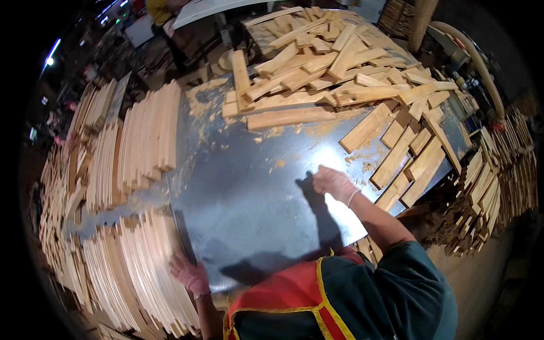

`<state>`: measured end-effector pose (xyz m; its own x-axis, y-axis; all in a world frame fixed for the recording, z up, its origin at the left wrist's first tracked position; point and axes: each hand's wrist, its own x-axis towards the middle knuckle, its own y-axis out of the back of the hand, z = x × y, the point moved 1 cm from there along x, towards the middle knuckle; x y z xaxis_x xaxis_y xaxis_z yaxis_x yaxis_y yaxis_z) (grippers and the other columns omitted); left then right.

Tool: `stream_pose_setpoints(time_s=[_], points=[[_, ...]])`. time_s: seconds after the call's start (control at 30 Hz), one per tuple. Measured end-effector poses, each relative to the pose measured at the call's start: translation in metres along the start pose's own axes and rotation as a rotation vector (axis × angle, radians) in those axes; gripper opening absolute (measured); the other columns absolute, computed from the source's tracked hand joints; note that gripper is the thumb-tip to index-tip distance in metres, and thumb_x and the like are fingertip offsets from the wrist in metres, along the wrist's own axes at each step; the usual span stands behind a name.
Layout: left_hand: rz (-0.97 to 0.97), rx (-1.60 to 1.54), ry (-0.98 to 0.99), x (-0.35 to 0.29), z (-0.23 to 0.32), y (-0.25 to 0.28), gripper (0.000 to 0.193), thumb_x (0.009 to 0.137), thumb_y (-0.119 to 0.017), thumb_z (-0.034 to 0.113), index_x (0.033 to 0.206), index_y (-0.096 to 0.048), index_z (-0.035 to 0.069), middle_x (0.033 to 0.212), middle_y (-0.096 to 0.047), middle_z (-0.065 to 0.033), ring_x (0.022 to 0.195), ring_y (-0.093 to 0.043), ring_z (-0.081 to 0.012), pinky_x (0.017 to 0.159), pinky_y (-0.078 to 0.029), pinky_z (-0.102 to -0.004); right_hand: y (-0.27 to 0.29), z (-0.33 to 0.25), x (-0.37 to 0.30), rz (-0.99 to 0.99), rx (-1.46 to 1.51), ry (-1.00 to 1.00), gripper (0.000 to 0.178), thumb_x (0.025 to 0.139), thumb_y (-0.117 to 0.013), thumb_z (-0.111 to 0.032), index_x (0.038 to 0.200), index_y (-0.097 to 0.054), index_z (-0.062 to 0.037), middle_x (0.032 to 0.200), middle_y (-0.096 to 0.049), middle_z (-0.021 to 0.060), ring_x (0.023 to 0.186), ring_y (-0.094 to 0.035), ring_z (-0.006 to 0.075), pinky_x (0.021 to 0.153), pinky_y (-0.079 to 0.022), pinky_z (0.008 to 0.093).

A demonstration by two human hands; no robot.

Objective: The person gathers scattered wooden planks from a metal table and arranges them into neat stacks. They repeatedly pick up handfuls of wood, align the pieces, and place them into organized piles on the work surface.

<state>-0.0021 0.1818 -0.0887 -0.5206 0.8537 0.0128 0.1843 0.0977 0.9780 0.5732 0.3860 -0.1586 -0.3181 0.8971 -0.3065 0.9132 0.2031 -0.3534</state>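
My right hand (335,184), in a thin pale glove, hovers over the grey metal tabletop (243,198) with its fingers curled in; nothing shows in it, and its shadow falls on the metal. At the lower left my left hand (190,274), in a pinkish glove, has its fingers apart against the near stack of wooden slats (144,263). These slats stand on edge, packed side by side. A large heap of loose wooden boards (334,62) covers the far part of the table. Several short boards (392,158) lie flat in rough rows to the right.
Another row of upright slats (148,133) stands at the far left. Sawdust and chips (207,105) are scattered over the metal. Bundled wood (481,181) stacks up beyond the right edge, below a curved hose (481,62). A person in yellow (160,11) stands at the back.
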Motion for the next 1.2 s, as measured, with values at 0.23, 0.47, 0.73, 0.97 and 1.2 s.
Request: stream_pose_setpoints(time_s=[0.23, 0.47, 0.73, 0.97, 1.2], points=[[0.274, -0.541, -0.729, 0.139, 0.303, 0.107, 0.084, 0.071, -0.088, 0.034, 0.141, -0.055, 0.003, 0.134, -0.058, -0.0194, 0.129, -0.053, -0.0426, 0.108, -0.044, -0.0542, 0.170, -0.134, 0.088, 0.402, 0.708, 0.092, 0.038, 0.096, -0.075, -0.047, 0.093, -0.061, -0.0113, 0.089, -0.066, 0.0061, 0.087, -0.064, 0.0254, 0.087, -0.055, 0.0439], [0.233, -0.521, -0.694, 0.302, 0.541, 0.177, 0.079, 0.087, -0.075, 0.050, 0.144, -0.054, 0.000, 0.153, -0.050, -0.0253, 0.139, -0.047, -0.0450, 0.116, -0.039, -0.0499, 0.048, -0.133, 0.193, 0.182, 0.606, -0.104, 0.064, 0.095, -0.076, -0.040, 0.146, -0.048, -0.0132, 0.139, -0.056, 0.0175, 0.125, -0.053, 0.0241, 0.103, -0.049, 0.0403], [-0.224, -0.430, -0.721, 0.460, 0.694, 0.207, 0.081, 0.093, -0.057, 0.070, 0.138, -0.063, 0.002, 0.139, -0.063, -0.0264, 0.135, -0.054, -0.0419, 0.116, -0.040, -0.0427, 0.044, -0.172, 0.315, 0.569, 1.052, 0.019, 0.026, 0.097, -0.078, -0.027, 0.116, -0.064, -0.0151, 0.104, -0.063, -0.0007, 0.091, -0.060, 0.0142, 0.080, -0.055, 0.0337], [-0.930, -1.109, -0.354, 0.478, 0.739, 0.170, 0.070, 0.091, -0.072, 0.062, 0.132, -0.070, 0.005, 0.119, -0.075, -0.0094, 0.109, -0.071, -0.0225, 0.098, -0.053, -0.0351, 0.055, -0.162, 0.338, 0.468, 1.042, 0.034, 0.031, 0.095, -0.080, -0.021, 0.122, -0.067, -0.0142, 0.110, -0.069, -0.0039, 0.098, -0.063, 0.0074, 0.080, -0.050, 0.0231], [-0.677, -0.878, -0.795, 0.392, 0.692, 0.149, 0.093, 0.083, -0.075, 0.068, 0.142, -0.058, -0.002, 0.131, -0.069, -0.0202, 0.123, -0.064, -0.0293, 0.107, -0.047, -0.0369, 0.063, -0.130, 0.270, 0.545, -0.620, 0.388, 0.035, 0.090, -0.078, -0.014, 0.121, -0.066, -0.0064, 0.116, -0.070, 0.0098, 0.104, -0.068, 0.0228, 0.084, -0.058, 0.0368]])
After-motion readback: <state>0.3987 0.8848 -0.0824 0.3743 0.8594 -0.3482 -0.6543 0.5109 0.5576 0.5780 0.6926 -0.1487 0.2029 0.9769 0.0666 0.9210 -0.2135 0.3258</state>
